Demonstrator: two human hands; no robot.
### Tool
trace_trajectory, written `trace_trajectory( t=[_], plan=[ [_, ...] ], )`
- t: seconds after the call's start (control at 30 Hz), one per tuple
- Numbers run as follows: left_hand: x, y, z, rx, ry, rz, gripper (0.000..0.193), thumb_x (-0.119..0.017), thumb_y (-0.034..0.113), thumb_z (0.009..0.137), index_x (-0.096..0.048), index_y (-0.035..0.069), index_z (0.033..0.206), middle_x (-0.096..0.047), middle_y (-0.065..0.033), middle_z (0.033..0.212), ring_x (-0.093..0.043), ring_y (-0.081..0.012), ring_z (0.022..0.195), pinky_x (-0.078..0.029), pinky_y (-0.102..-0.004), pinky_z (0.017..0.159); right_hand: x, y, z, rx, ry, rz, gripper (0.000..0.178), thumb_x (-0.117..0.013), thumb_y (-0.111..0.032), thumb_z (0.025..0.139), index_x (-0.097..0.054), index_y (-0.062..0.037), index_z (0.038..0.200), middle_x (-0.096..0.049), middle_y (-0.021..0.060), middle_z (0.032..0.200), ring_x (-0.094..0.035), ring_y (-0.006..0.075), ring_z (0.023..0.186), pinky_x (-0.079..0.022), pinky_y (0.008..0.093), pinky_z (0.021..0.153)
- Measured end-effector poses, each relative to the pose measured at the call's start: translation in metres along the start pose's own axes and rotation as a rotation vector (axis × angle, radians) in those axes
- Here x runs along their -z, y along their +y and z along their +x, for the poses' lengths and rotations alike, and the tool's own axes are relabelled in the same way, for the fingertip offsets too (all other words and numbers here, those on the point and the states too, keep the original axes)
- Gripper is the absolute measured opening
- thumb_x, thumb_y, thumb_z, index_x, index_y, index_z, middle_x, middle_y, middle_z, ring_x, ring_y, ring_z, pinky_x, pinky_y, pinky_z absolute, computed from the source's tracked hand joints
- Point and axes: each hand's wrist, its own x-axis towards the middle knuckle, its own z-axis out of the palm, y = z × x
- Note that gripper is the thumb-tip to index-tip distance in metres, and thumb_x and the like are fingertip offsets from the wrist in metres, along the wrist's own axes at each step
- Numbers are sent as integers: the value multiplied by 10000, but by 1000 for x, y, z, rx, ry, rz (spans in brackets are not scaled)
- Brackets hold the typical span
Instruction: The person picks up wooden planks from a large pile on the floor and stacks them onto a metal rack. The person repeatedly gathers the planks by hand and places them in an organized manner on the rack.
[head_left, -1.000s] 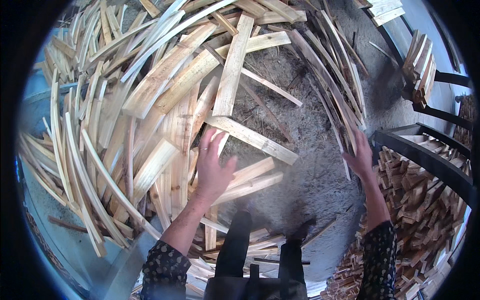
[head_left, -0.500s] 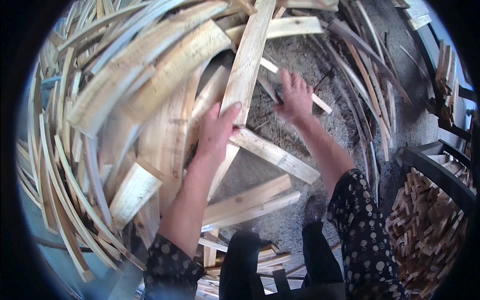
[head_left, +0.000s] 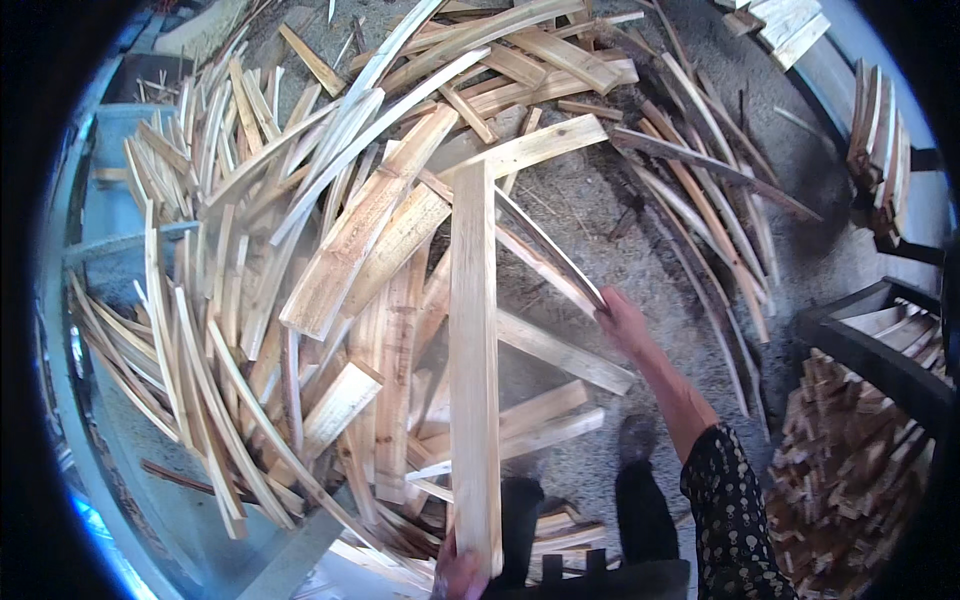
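At the lower edge, my left hand (head_left: 462,572) is closed around the near end of a long flat wooden board (head_left: 474,370), which runs upright through the middle of the view. My right hand (head_left: 622,320), right of centre, is closed on the near end of a thin wooden strip (head_left: 548,262) with a dark edge. That strip slants up and left, its far part passing behind the board. Beyond the board's far end lies a pale plank (head_left: 550,145). A short flat plank (head_left: 565,352) lies below the strip.
A tangled heap of wooden slats (head_left: 335,235) fills the left side, against a blue metal frame (head_left: 130,232). More thin strips (head_left: 700,180) lie on the concrete floor at right. A dark metal rack (head_left: 880,345) stands at right beside stacked short wood pieces (head_left: 850,470).
My left hand has drawn the board down toward me, its near end now at the lower edge. My right hand has moved lower and now holds the dark-edged strip.
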Motion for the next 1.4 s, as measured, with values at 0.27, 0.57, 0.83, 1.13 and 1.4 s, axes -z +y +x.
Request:
trace_trajectory(
  t=[0.27, 0.57, 0.83, 1.13, 1.4],
  plan=[
    [57, -45, -44, 91, 17, 190, 844, -710, 302, 644, -263, 44, 1311, -483, -154, 1120, -534, -233, 946, -493, -316, 720, -29, 10, 9, -190, -229, -135, 339, -548, -91, 652, -524, -75, 990, -573, 203, 889, -545, 396, 843, -445, 448, 714],
    [47, -68, -88, 141, 62, -17, 494, -550, 65, 783, -357, 69, 1237, -541, -51, 967, -542, -116, 781, -473, -232, 653, 175, 49, -205, -657, -41, 567, 243, -537, -28, 766, -522, -51, 1007, -538, 17, 865, -519, 126, 747, -436, 262, 633],
    [47, -94, -92, -360, 63, 1069, 333, -562, -19, 751, -539, 45, 1077, -567, -171, 1021, -511, -342, 992, -398, -438, 839, 117, -170, 32, -295, -94, 296, 510, -589, -169, 783, -408, -15, 1234, -539, 167, 1102, -559, 228, 954, -472, 345, 802],
    [5, -70, -74, 46, 95, -127, 278, -570, 7, 742, -487, 51, 1004, -551, -65, 924, -544, -148, 846, -464, -288, 722, -24, -350, 75, -634, -194, 1317, 528, -525, -382, 822, -439, -1, 1176, -527, 171, 1085, -542, 234, 978, -462, 362, 830],
    [-2, -92, -61, 186, -49, -238, 304, -565, 62, 784, -459, 5, 1064, -533, -72, 992, -511, -138, 913, -430, -285, 773, 108, -158, -149, -772, -708, 466, 462, -680, -159, 736, -492, -59, 1146, -579, 37, 1003, -543, 129, 916, -449, 280, 819]
  ],
)
